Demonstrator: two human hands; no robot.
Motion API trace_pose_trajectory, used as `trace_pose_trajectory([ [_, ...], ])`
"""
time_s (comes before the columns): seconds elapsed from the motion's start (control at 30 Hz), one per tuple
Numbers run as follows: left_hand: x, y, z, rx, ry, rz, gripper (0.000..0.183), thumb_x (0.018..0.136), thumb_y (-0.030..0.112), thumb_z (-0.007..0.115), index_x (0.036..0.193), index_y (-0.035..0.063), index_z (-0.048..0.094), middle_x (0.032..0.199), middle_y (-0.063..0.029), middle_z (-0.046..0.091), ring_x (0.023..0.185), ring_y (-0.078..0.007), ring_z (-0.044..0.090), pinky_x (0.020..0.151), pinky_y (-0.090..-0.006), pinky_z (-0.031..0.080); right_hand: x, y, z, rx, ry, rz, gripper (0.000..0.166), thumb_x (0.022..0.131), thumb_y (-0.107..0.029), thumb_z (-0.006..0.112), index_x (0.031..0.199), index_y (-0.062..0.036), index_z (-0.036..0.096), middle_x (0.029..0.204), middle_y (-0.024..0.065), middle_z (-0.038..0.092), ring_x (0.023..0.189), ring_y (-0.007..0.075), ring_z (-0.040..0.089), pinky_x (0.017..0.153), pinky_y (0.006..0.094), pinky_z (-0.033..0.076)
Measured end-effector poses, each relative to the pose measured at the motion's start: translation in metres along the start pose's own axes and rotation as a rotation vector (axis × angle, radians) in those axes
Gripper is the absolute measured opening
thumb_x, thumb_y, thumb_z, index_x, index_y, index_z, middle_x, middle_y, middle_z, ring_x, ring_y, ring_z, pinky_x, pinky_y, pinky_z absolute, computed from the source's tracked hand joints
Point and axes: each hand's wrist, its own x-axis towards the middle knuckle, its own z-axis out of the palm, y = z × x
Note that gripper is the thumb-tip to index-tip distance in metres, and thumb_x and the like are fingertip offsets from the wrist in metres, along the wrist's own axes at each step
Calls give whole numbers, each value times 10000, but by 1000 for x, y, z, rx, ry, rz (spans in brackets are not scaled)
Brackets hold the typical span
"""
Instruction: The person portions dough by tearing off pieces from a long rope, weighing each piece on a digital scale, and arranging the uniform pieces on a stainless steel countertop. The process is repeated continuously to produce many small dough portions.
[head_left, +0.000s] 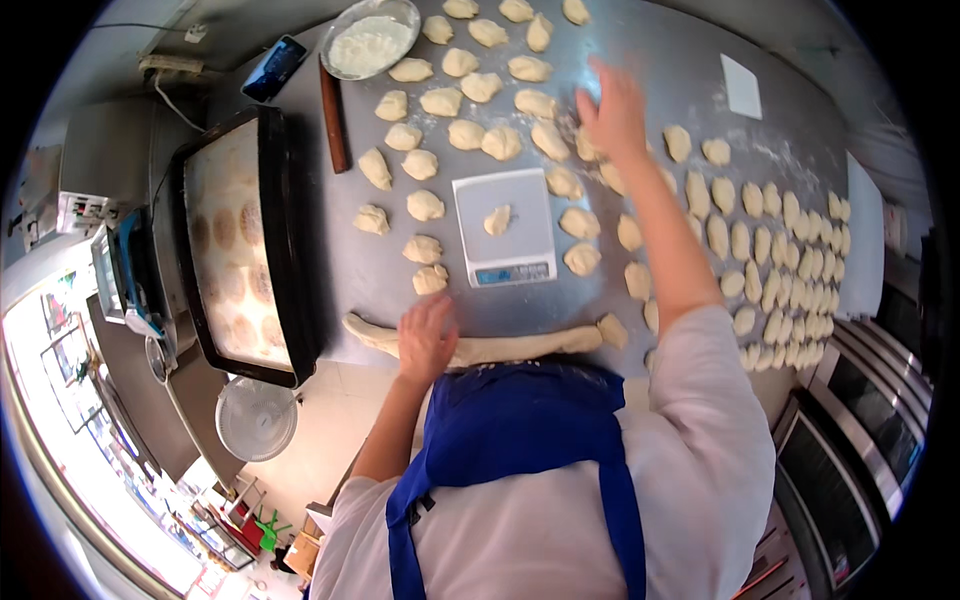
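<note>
My left hand (426, 337) rests over the left part of a long dough rope (525, 346) at the table's near edge, fingers apart; whether it grips the rope is not clear. My right hand (616, 112), blurred, reaches over the far middle of the metal table with thumb and fingers apart, beside a dough piece (587, 144) partly hidden by it. Between the hands lies a white digital scale (527, 247) with a small dough lump (496, 220) on it. Rough dough pieces (501, 142) surround the scale on the left, far and right sides. A cut dough chunk (613, 331) touches the rope's right end.
A metal bowl of flour (373, 39) and a wooden rolling pin (334, 120) are at the far left. A black-rimmed tray (279, 247) stands along the left side. Rows of smaller dough pieces (787, 281) cover the right side. A white rectangular scraper or card (741, 86) lies far right.
</note>
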Motion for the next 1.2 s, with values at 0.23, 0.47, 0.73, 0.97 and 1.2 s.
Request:
trace_pose_trajectory([
  [0.23, 30, -57, 19, -137, 105, -39, 591, 745, 112, 756, 1292, 60, 538, 1267, -157, 591, 1162, -364, 585, 952, -463, 500, -246, -81, -122, 107, -202, 303, 310, 844, -146, 698, 1136, -52, 653, 1169, 169, 633, 1114, 368, 584, 978, 467, 459],
  [0.47, 42, -37, 13, 35, -253, -141, 453, 695, 188, 791, 1108, 74, 642, 1214, -148, 588, 1156, -344, 581, 981, -460, 486, -319, -123, -148, -94, -226, 260, 365, 809, -160, 724, 1157, -75, 653, 1208, 123, 609, 1135, 346, 572, 971, 457, 462],
  [0.73, 83, -75, 4, 92, -166, 168, 353, 707, 247, 736, 1025, 99, 772, 1480, -172, 460, 1351, -368, 431, 1140, -414, 385, -355, -118, -157, -148, -345, 443, 476, 764, -81, 645, 1238, -64, 607, 1200, 168, 606, 1113, 377, 591, 941, 466, 495],
  [0.97, 64, -45, -3, -33, -373, -175, 332, 755, 315, 740, 1000, 93, 761, 1269, -154, 613, 1136, -289, 609, 910, -396, 526, -342, -106, -152, -126, -474, 459, 490, 758, -109, 651, 1244, -60, 604, 1156, 190, 618, 1067, 394, 608, 903, 457, 521],
  [1.2, -17, -47, 26, -1873, -371, -933, 364, 958, 274, 562, 1264, 78, 560, 1155, -97, 644, 1061, -270, 650, 729, -386, 571, -304, -79, -165, -15, -329, 533, 429, 771, -169, 680, 1183, -69, 606, 1113, 167, 641, 1051, 368, 624, 879, 458, 529],
])
